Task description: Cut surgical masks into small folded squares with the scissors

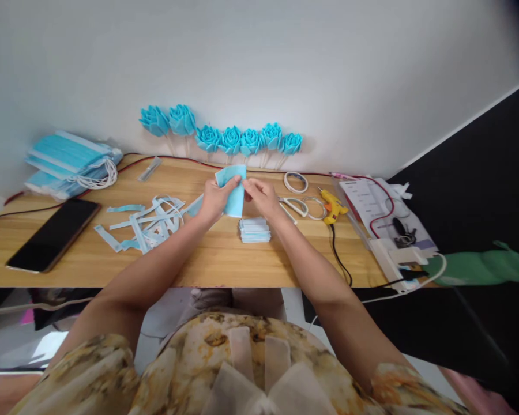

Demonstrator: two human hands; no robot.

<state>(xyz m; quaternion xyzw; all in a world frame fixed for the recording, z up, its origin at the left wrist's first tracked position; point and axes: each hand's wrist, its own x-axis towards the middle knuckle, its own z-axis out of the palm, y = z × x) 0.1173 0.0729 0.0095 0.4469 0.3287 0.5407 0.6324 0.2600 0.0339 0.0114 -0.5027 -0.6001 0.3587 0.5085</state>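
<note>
Both of my hands hold one light blue piece of mask fabric (234, 190) above the middle of the wooden table (112, 265). My left hand (215, 199) pinches its left edge and my right hand (262, 196) pinches its right edge. A small stack of cut blue squares (254, 229) lies on the table just below my hands. A heap of cut blue and white strips (149, 222) lies to the left of my left hand.
Several blue fabric roses (229, 137) lean on the wall. A pile of blue masks (69, 161) and a black phone (54, 233) lie at left. Scissors (300, 206), a tape ring (296, 181), a yellow glue gun (332, 206), papers and a power strip (389, 253) lie at right.
</note>
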